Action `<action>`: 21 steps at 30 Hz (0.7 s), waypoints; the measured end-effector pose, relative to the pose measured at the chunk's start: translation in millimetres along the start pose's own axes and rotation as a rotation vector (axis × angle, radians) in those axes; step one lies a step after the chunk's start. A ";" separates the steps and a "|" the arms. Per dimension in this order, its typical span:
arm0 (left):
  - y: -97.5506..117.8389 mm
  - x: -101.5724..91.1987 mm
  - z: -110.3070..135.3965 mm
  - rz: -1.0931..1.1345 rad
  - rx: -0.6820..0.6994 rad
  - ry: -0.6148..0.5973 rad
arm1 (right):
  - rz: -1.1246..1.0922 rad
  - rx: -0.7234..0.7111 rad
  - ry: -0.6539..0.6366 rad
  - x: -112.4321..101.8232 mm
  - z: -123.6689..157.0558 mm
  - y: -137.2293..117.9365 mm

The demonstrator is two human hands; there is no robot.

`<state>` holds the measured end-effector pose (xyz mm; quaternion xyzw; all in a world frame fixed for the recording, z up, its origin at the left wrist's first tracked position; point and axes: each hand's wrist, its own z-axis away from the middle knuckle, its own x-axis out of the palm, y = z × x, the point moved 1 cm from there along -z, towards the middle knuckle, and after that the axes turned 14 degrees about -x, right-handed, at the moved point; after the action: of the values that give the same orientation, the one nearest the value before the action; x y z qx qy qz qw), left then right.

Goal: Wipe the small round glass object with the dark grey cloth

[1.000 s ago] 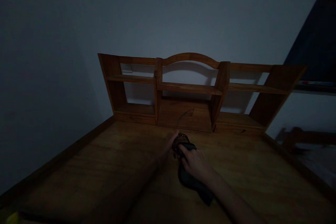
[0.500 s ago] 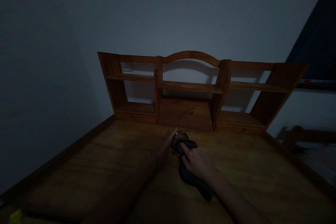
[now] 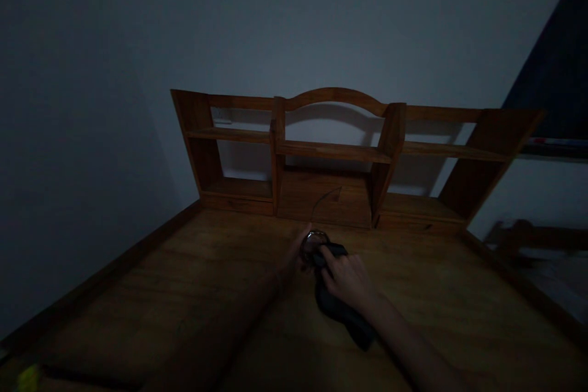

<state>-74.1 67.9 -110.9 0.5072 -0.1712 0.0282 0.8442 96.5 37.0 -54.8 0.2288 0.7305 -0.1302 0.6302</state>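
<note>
My left hand (image 3: pixel 296 251) is wrapped around a small round thing with a shiny rim (image 3: pixel 313 236), over the middle of the desk. It looks like a glass or a cup, though the dimness hides its exact kind. In my right hand (image 3: pixel 348 275) a dark cloth (image 3: pixel 337 306) is bunched between the fingers. Part of the cloth presses on the near right side of the rim, and its loose end hangs down toward me under the wrist. The left fingers are mostly hidden behind the round thing.
A wooden desk (image 3: pixel 193 275) spreads under both arms. At its back stands a wooden shelf unit (image 3: pixel 333 150) against the wall. A thin dark curved line (image 3: pixel 321 198) shows before its middle panel. Something yellow (image 3: pixel 28 376) lies at the lower left.
My right hand has shifted slightly to the right with the cloth, and more of the shiny rim shows. My left hand keeps its hold in nearly the same place.
</note>
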 end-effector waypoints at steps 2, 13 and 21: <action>-0.7 -0.7 0.4 -0.041 0.000 0.028 | 0.028 0.008 -0.011 -0.6 0.6 1.1; -0.4 1.6 0.0 -0.089 -0.020 0.114 | 0.066 -0.020 -0.030 -0.1 0.3 2.8; -2.7 3.2 5.7 -0.022 0.051 0.100 | 0.050 0.052 -0.056 -3.5 -0.7 -1.5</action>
<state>-72.0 61.2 -109.7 0.5283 -0.1224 0.0484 0.8388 95.5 35.4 -51.4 0.2596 0.7031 -0.1394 0.6472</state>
